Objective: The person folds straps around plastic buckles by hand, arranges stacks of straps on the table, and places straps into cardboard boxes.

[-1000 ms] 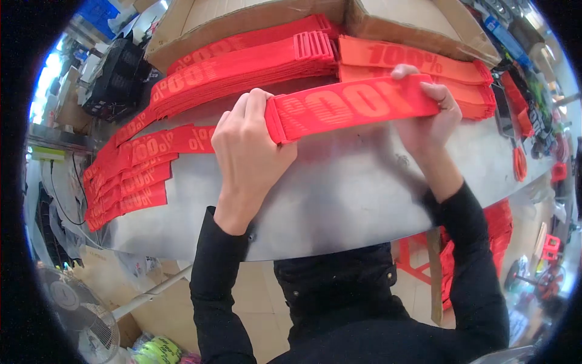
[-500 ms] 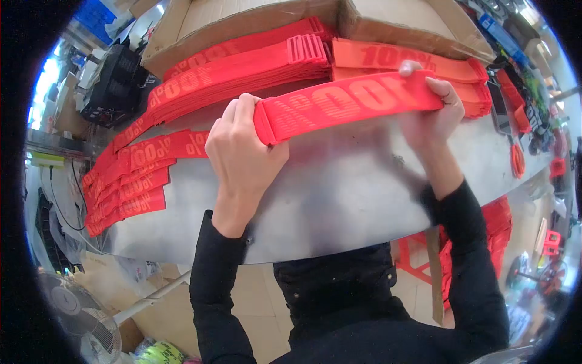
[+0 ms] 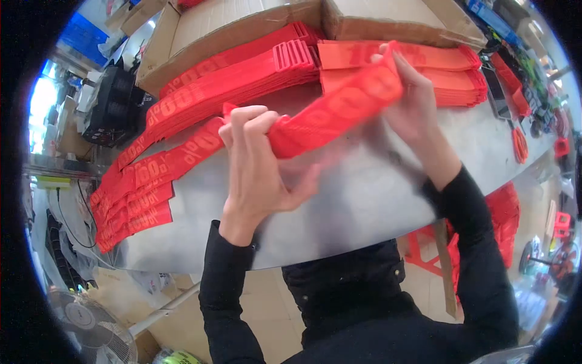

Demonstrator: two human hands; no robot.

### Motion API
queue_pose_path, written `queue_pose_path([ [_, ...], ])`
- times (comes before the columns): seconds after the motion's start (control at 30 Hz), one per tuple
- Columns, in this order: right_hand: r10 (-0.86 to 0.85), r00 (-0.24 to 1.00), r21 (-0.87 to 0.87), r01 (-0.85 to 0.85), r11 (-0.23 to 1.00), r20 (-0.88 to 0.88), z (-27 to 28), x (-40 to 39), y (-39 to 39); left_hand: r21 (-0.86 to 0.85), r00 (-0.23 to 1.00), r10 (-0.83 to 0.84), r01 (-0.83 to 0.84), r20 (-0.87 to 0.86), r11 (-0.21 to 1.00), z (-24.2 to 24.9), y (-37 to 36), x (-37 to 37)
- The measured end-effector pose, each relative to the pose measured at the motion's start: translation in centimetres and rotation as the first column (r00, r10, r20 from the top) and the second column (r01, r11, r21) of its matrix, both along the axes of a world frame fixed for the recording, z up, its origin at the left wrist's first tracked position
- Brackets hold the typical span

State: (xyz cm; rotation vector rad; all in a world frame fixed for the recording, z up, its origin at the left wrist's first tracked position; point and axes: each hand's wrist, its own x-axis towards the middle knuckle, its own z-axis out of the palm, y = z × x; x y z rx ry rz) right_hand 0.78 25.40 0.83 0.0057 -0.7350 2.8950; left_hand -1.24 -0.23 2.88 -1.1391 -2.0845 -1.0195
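Observation:
A red strap (image 3: 339,112) with pale lettering stretches between my hands over the metal table. My left hand (image 3: 251,155) grips its left end between the fingers, the thumb standing apart below. My right hand (image 3: 409,100) holds the right end, which bends upward; motion blurs the fingers a little. Behind my left hand lies a stack of folded red straps (image 3: 212,88). Orange-red straps (image 3: 448,88) are stacked just beyond my right hand. Overlapping red straps (image 3: 142,197) fan out on the table's left side.
Open cardboard boxes (image 3: 388,30) stand along the back of the metal table (image 3: 339,212). To the right are a phone-like dark object (image 3: 497,91) and orange-handled scissors (image 3: 519,145). A black case (image 3: 112,106) sits at the left. A fan (image 3: 91,324) stands lower left.
The strap has gone from nearly level to slanted and bent. My left hand has shifted right and its thumb has opened away. My right hand has moved slightly left.

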Motion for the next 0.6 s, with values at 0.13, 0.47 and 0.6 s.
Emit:
queue_pose_path([
  [0.13,0.212,0.956,-0.044,-0.225,0.973,-0.204,-1.1,0.5,0.3,-0.162,0.996,-0.003,-0.012,-0.090,0.987,0.1,0.1,0.1],
  [0.47,0.454,0.880,0.662,-0.424,0.618,0.139,-0.3,2.5,-4.5,0.127,0.998,-0.008,0.017,-0.070,0.992,-1.0,0.2,0.2],
  [0.6,0.452,0.885,0.632,-0.414,0.655,0.112,0.1,2.5,-4.3,0.096,0.991,-0.066,0.078,-0.115,0.992,-0.9,0.0,0.2],
])
